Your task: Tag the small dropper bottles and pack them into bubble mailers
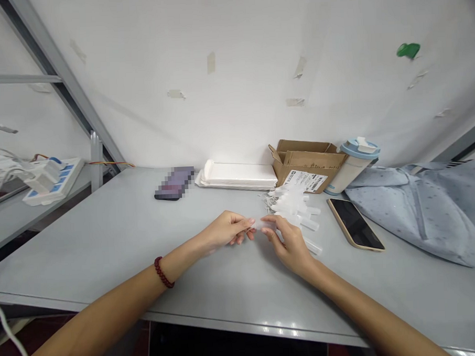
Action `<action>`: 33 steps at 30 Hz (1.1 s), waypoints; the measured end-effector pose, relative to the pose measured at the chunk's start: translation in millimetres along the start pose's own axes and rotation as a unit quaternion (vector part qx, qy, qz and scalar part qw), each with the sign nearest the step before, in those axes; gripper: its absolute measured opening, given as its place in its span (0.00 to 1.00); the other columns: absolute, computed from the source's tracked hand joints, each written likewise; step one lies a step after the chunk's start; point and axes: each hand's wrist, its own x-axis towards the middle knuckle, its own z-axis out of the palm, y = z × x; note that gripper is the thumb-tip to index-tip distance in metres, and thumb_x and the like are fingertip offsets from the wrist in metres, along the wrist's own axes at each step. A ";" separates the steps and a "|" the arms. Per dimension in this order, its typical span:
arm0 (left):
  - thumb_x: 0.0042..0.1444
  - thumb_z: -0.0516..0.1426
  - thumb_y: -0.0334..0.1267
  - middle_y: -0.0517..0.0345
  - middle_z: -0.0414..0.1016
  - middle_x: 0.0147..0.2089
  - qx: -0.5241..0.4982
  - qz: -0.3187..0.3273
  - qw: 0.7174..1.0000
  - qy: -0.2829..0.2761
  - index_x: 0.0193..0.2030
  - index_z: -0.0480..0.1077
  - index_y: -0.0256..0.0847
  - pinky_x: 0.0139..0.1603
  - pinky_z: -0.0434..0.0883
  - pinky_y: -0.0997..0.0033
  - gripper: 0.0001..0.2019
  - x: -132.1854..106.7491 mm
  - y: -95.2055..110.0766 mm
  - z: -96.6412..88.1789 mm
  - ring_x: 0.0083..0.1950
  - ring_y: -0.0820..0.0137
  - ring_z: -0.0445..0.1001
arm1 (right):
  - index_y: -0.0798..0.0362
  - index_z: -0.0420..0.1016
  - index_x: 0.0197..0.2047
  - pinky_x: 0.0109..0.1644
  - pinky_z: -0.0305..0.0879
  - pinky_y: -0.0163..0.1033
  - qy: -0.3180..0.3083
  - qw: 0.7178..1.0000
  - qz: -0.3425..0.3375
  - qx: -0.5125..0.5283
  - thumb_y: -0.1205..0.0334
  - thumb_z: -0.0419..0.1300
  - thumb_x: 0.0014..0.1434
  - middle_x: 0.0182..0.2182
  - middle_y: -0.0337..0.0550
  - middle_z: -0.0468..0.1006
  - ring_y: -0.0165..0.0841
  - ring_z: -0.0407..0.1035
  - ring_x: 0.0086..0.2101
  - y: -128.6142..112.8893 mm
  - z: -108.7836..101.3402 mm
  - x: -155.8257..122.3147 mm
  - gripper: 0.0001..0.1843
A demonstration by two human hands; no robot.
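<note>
My left hand (229, 230) pinches one end of a small translucent white plastic piece (263, 225) between thumb and fingers. The other end is between the thumb and fingers of my right hand (291, 245). Both hands are just above the middle of the grey table (222, 283). Right behind my right hand lies a loose pile of similar translucent white plastic pieces (296, 204), with thin white strings at their left side. My fingers cover part of the held piece, so its full shape is hidden.
Behind the pile stand an opened cardboard box (305, 164) and a tumbler (349, 165). A stack of white flat sleeves (239, 175) lies by the wall. One phone (355, 224) is at right beside a pale blue bag (415, 207); a blurred dark phone-like object (173, 183) lies left. A power strip (56, 180) is far left.
</note>
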 end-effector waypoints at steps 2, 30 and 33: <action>0.52 0.55 0.52 0.60 0.66 0.21 0.018 0.020 1.000 0.001 0.29 0.74 0.32 0.22 0.55 0.76 0.21 -0.7 -0.1 -1.1 0.20 0.79 0.57 | 0.54 0.67 0.43 0.28 0.62 0.35 -0.007 1.000 0.022 0.017 0.60 0.49 0.62 0.26 0.42 0.74 0.32 0.68 0.26 -1.2 -0.8 0.2 0.10; 0.53 0.53 0.54 0.66 0.54 0.16 0.070 0.043 0.996 0.024 0.27 0.73 0.34 0.22 0.52 0.75 0.22 -6.2 5.2 1.7 0.20 0.78 0.52 | 0.54 0.70 0.39 0.25 0.57 0.33 -0.029 0.983 0.123 0.135 0.55 0.47 0.62 0.18 0.34 0.65 0.28 0.60 0.20 -10.4 -5.7 2.1 0.14; 0.55 0.51 0.51 0.65 0.54 0.17 0.131 0.087 0.987 0.038 0.27 0.73 0.35 0.23 0.53 0.76 0.20 -8.4 4.8 3.4 0.22 0.77 0.54 | 0.54 0.70 0.36 0.24 0.54 0.33 -0.041 0.971 0.154 0.176 0.53 0.47 0.62 0.16 0.32 0.62 0.27 0.57 0.19 -10.8 -7.2 4.0 0.16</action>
